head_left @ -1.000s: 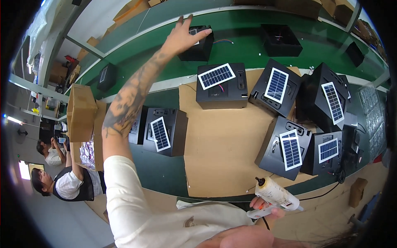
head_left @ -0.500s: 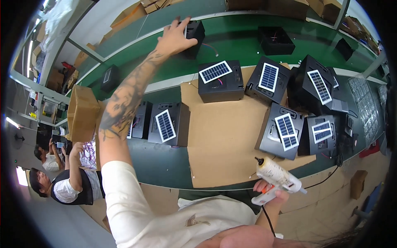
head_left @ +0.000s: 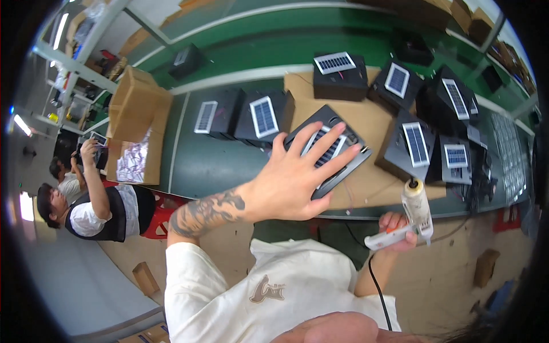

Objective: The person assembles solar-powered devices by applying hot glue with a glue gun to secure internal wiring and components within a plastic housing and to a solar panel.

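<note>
My left hand is spread over a black plastic box and grips it above the cardboard sheet. A small solar panel shows between the fingers on its top. In my right hand is a white glue gun, its dark nozzle pointing up toward the bench and its cable hanging down. Close to the left hand stands another black box with a solar panel. Right of the held box, a further black box carries a tilted solar panel.
More black boxes with panels line the cardboard's far and right sides. A green conveyor runs behind the bench. Clear plastic trays lie at far right. An open carton stands left, with a seated person beside it.
My left hand has brought the black box from the conveyor back over the cardboard. The view has shifted. The glue gun remains in my right hand, turned more upright.
</note>
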Available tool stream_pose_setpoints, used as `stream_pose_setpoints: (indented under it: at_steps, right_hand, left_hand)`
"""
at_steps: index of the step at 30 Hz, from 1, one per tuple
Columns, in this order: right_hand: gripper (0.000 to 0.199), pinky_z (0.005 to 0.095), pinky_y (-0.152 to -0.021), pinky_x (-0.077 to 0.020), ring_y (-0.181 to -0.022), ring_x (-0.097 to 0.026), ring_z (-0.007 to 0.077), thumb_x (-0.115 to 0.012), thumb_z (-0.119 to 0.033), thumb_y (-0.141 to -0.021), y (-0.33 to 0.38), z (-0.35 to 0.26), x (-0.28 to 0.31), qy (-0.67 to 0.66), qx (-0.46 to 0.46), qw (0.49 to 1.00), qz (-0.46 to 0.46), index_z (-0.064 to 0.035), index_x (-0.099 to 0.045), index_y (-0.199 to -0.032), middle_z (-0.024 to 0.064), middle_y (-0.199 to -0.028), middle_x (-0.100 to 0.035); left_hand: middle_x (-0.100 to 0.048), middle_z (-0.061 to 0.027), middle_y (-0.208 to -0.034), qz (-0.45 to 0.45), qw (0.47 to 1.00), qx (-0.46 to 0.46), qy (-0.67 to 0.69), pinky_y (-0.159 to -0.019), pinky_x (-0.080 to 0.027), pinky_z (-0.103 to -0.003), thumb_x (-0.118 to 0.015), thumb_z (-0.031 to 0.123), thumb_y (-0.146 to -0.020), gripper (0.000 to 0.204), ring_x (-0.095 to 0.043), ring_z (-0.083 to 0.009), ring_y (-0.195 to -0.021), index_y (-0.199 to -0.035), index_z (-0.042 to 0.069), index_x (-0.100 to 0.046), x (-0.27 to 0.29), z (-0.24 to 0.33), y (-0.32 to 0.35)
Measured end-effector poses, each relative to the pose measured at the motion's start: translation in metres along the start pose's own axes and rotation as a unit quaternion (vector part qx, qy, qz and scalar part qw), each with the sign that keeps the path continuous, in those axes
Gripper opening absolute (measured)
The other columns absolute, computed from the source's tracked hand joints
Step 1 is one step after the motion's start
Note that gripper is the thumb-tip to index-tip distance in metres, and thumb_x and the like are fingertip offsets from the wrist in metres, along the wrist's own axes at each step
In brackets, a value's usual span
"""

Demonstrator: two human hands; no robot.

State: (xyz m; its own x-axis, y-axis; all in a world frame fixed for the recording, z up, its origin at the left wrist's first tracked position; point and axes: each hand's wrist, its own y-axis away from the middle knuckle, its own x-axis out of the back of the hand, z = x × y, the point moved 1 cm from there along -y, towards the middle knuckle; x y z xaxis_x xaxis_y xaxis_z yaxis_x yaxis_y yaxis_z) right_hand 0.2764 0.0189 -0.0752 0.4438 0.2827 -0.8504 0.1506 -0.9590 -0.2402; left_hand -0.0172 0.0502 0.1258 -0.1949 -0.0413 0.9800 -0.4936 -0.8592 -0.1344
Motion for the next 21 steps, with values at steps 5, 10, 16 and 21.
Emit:
stream_pose_setpoints:
  at_steps: [5, 10, 16, 21]
  right_hand:
    - [0.03, 0.0384, -0.065, -0.0431, -0.078, -0.054, 0.0287, -0.059, -0.031, -0.074, 0.003, 0.002, -0.008, 0.003, -0.028, 1.0, -0.01, -0.0029, -0.057, -0.083, 0.0144, -0.081, -0.06]
    - [0.035, 0.0443, -0.062, -0.0495, -0.066, -0.059, 0.0321, -0.06, -0.031, -0.071, 0.018, -0.002, -0.005, 0.092, -0.009, 0.995, -0.022, 0.0012, -0.056, -0.082, 0.0161, -0.071, -0.06]
    - [0.043, 0.0514, -0.072, -0.0536, -0.078, -0.067, 0.035, -0.062, -0.026, -0.071, 0.029, -0.004, -0.019, 0.058, -0.033, 0.998, -0.014, 0.0088, -0.062, -0.097, 0.0182, -0.08, -0.066]
    - [0.043, 0.0516, -0.074, -0.0532, -0.078, -0.067, 0.0345, -0.064, -0.026, -0.07, 0.038, -0.003, -0.025, 0.077, -0.062, 0.995, 0.027, 0.0074, -0.06, -0.097, 0.02, -0.082, -0.066]
  left_hand:
    - [-0.023, -0.0178, -0.156, -0.057, 0.996, 0.071, 0.016, -0.094, -0.033, -0.068, -0.073, 0.035, -0.075, 0.088, -0.027, -0.0463, -0.136, -0.151, 0.019, -0.031, -0.061, 0.007, 0.021]
    - [-0.02, -0.0174, -0.159, -0.082, 0.992, -0.015, 0.094, -0.112, -0.022, -0.058, -0.08, 0.049, -0.07, 0.103, -0.015, -0.0471, -0.144, -0.152, 0.015, -0.03, -0.028, -0.019, 0.015]
    - [-0.037, -0.0195, -0.148, -0.13, 0.986, -0.091, 0.053, -0.112, -0.025, -0.061, -0.077, 0.036, -0.078, 0.084, -0.033, -0.0363, -0.139, -0.149, 0.018, -0.035, -0.032, -0.024, 0.009]
    - [-0.044, -0.0198, -0.139, -0.105, 0.987, -0.096, 0.078, -0.113, -0.027, -0.056, -0.077, 0.035, -0.078, 0.077, -0.04, -0.0367, -0.133, -0.144, 0.014, -0.042, -0.042, -0.027, 0.008]
